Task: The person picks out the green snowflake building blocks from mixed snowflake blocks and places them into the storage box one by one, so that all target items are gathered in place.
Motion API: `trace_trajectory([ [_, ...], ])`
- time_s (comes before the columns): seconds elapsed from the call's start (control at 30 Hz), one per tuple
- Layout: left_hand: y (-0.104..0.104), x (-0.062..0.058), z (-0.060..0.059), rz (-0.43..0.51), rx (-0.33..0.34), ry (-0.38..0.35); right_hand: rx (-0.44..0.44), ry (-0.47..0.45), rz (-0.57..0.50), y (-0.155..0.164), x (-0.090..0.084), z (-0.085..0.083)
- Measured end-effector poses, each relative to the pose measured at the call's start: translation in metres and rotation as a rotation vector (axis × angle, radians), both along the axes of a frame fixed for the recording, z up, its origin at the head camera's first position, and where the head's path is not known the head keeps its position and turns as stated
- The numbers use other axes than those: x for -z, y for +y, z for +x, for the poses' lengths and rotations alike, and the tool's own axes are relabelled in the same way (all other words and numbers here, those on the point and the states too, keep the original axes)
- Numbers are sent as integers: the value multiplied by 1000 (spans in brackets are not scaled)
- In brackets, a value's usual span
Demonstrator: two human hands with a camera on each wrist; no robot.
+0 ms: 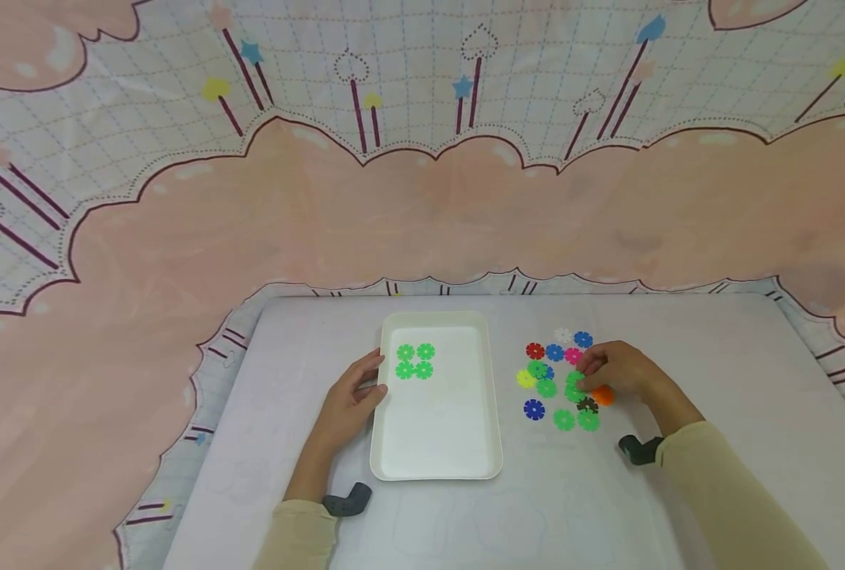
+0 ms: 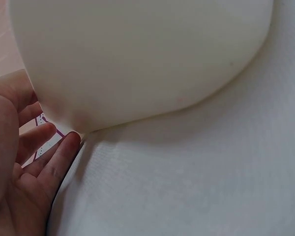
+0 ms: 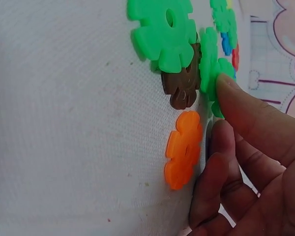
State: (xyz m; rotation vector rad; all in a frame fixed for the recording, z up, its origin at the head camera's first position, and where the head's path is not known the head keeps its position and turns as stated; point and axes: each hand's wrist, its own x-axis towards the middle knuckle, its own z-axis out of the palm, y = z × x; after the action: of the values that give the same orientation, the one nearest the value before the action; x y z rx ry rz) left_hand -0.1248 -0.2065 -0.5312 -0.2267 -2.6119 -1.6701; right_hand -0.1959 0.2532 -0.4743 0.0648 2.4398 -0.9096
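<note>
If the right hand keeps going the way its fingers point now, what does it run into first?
The right hand points left across the table, its fingertips already on a green snowflake disc. That disc comes first; beyond it lie more loose discs, then likely the white tray, though depth is hard to judge.

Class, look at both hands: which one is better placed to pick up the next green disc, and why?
The right hand: its fingertips already touch a green disc in the loose pile. The left hand rests on the white tray's left rim, away from the pile.
</note>
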Motion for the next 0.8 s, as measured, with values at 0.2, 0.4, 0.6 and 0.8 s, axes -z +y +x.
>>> trace_trajectory([
  [0.2, 0, -3, 1, 8, -5, -21, -17, 5, -10, 1, -2, 0],
  [0.4, 2, -4, 0, 15, -15, -32, -23, 3, -17, 1, -4, 2],
  [0.6, 12, -22, 7, 9, -21, -37, -11, -1, -17, 2, -5, 3],
  [0.8, 13, -31, 11, 8, -17, -40, -19, -1, -41, 5, -5, 4],
])
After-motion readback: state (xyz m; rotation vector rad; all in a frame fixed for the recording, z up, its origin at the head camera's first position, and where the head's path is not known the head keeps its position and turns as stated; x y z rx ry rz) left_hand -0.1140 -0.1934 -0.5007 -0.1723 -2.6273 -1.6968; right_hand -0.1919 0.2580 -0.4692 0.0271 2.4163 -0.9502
